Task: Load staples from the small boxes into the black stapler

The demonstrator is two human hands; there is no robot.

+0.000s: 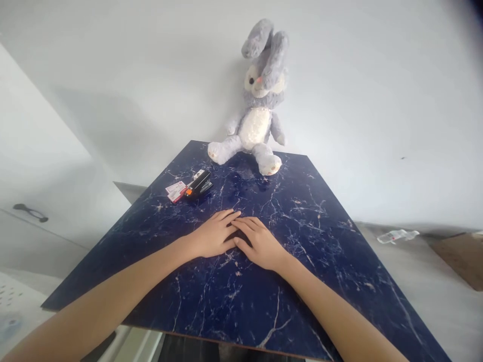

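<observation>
My left hand (pixel 213 235) and my right hand (pixel 260 244) lie flat, palms down, on the dark blue marbled table (pixel 309 211). Their fingertips meet at the middle of the tabletop, and the fingers are stretched out and hold nothing. Beyond my left hand, at the table's far left, lies a black stapler (pixel 199 184) with an orange tip. Next to it is a small red and white card packet (pixel 176 191). A grey and white plush rabbit (pixel 259 103) sits upright at the far edge of the table, leaning on the wall.
A white wall stands behind the table. On the left is a white cabinet with a dark handle (pixel 30 212). An empty plastic bottle (pixel 397 235) lies on the floor to the right, near a piece of brown cardboard (pixel 462 256).
</observation>
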